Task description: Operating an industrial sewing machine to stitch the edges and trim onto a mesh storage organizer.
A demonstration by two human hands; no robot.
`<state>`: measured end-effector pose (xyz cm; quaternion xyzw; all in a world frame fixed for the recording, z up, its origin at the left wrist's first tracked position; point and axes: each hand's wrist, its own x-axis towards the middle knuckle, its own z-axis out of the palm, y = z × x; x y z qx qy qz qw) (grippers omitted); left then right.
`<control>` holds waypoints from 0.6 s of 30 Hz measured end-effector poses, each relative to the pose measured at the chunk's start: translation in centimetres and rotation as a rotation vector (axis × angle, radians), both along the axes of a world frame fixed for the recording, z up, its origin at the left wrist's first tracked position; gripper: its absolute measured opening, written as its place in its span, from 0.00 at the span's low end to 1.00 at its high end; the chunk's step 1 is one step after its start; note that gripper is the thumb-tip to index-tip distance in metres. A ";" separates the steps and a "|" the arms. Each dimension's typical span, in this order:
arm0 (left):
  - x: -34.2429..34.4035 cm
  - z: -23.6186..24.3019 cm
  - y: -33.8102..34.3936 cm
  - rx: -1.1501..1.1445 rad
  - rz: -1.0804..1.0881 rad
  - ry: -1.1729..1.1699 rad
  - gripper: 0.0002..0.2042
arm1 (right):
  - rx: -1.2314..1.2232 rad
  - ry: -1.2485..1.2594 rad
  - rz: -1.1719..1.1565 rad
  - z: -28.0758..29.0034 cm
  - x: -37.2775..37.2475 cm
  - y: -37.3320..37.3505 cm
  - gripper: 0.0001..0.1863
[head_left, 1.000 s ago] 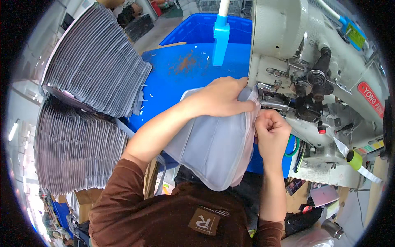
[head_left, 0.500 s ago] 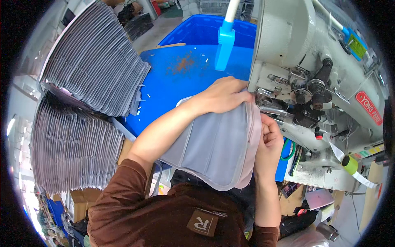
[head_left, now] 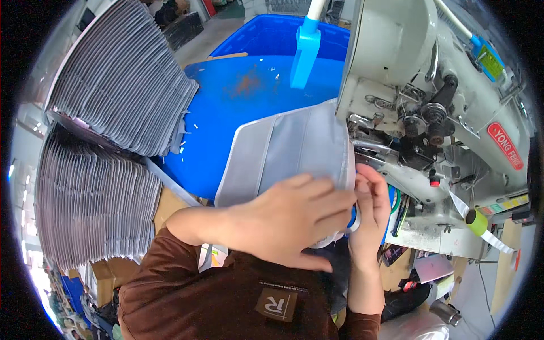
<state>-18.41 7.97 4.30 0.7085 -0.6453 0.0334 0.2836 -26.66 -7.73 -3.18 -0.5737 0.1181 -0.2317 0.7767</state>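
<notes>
A grey fabric panel (head_left: 283, 153) with stitched seams lies on the blue work surface, its right edge running up to the presser area of the sewing machine (head_left: 391, 107). Over the panel's near part hovers or rests my left hand (head_left: 294, 218), blurred, fingers apart and thumb stretched out; whether it touches the fabric I cannot tell. Beside the panel's right edge, below the machine head, my right hand (head_left: 369, 215) has its fingers curled in toward the thumb. A small blue and white thing (head_left: 355, 218) shows by that palm; its kind is unclear.
Two tall stacks of grey fabric pieces (head_left: 122, 79) stand on the left. Behind the blue work surface (head_left: 209, 130) is a blue bin (head_left: 272, 37). A light-blue nozzle on a white pipe (head_left: 306, 54) hangs beside the machine. A white tape (head_left: 498, 243) runs at the right.
My left hand has come back toward my body from the panel's far edge by the machine. The panel has shifted away from me and lies flatter. My right hand stays near its right edge.
</notes>
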 end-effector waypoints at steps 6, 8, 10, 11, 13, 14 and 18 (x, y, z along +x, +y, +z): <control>-0.4 -2.2 2.0 -0.215 0.053 0.073 0.14 | -1.149 -0.190 -0.264 0.1 -3.5 -0.1 0.19; -0.9 -2.6 1.8 -0.425 0.167 0.014 0.13 | -1.192 -0.215 -0.125 1.4 -3.0 0.5 0.20; -0.9 -2.7 1.3 -0.498 0.185 -0.022 0.14 | -1.431 -0.047 0.077 3.0 -2.4 1.3 0.20; -0.9 -2.9 1.2 -0.535 0.214 -0.034 0.14 | -1.396 -0.041 0.102 3.5 -2.2 1.4 0.19; -0.9 -3.0 1.3 -0.587 0.228 -0.037 0.14 | -1.383 -0.034 0.170 4.0 -1.9 1.2 0.18; -0.9 -2.9 1.4 -0.585 0.221 -0.036 0.14 | -1.373 -0.030 0.244 4.3 -1.7 1.1 0.17; -0.8 -2.7 1.6 -0.580 0.291 -0.047 0.13 | -1.400 -0.090 0.300 4.9 -0.8 0.2 0.13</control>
